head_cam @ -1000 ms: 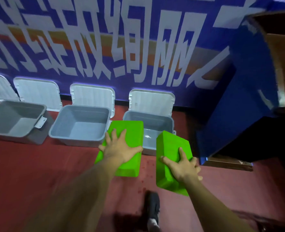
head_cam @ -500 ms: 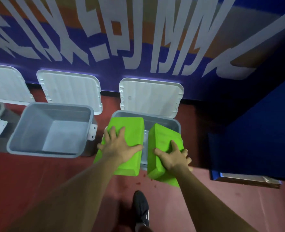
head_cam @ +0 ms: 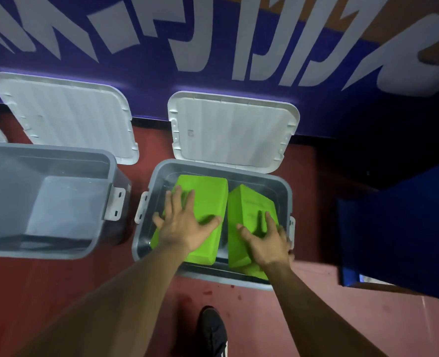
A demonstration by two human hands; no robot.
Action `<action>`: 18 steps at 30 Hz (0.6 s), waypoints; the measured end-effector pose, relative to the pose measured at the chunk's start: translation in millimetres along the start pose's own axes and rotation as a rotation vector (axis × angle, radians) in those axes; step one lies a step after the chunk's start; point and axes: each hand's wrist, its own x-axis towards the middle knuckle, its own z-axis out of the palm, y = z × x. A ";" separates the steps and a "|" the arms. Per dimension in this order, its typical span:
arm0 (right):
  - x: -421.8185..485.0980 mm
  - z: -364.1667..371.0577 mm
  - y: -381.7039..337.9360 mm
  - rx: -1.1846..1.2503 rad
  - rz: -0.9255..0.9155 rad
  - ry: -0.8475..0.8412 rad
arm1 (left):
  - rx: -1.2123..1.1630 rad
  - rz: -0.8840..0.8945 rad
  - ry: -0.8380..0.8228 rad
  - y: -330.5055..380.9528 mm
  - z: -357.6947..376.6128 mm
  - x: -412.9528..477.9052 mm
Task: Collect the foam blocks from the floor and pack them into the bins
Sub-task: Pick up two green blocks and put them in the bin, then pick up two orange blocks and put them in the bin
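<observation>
Red floor (head_cam: 58,292), grey bin (head_cam: 142,243): left hand (head_cam: 185,228) lay flat atop left foam block (head_cam: 203,194); right hand (head_cam: 267,243), grip closed round right foam block (head_cam: 249,207), tilted. Best lowered level, side by side.

Left forearm (head_cam: 125,300): bare, extending forward from the lower left, wrist running straight.
Left hand (head_cam: 185,228): lying palm down on the upper face of the left green foam block (head_cam: 205,194), fingers straight and spreading wide, thumb splaying to the right.
Right forearm (head_cam: 306,305): bare, extending forward from the lower right.
Right hand (head_cam: 264,240): gripping the tilted right green foam block (head_cam: 246,204), thumb pressing its left face, fingers wrapping over toward its right side.
Both hands: sitting side by side, not touching.
</observation>
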 end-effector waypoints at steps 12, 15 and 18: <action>-123.8 -49.6 -91.6 -0.195 -0.277 -0.029 | -0.232 0.043 0.223 -21.4 -141.4 -91.3; -185.2 -38.4 -119.3 -0.255 -0.386 -0.052 | -0.242 0.028 0.309 -54.8 -179.7 -145.6; -253.3 -10.4 -134.8 -0.301 -0.508 -0.076 | -0.266 -0.056 0.397 -108.5 -202.5 -211.7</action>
